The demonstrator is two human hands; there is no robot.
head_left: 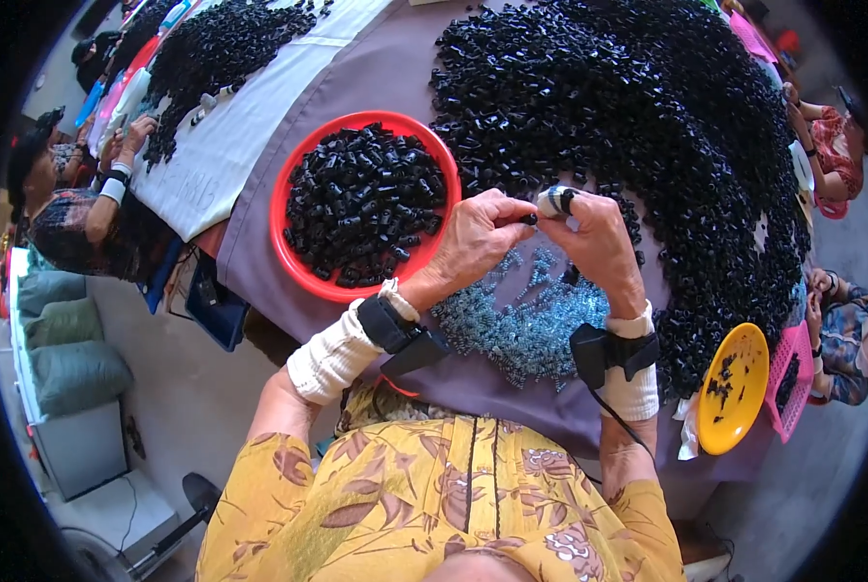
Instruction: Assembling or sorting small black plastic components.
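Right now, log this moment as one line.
left hand: pinching small black piece | right hand: close beside it | red basin: filled with black pieces | blue pieces: on purple cloth

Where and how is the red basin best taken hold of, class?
Probably by opposite sides of the rim of the red basin, coming from left and right: it is round and heaped with black pieces, so a level, balanced hold seems safest.

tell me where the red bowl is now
In the head view, the red bowl sits left of centre on the purple cloth, holding black pieces, just left of the left hand.
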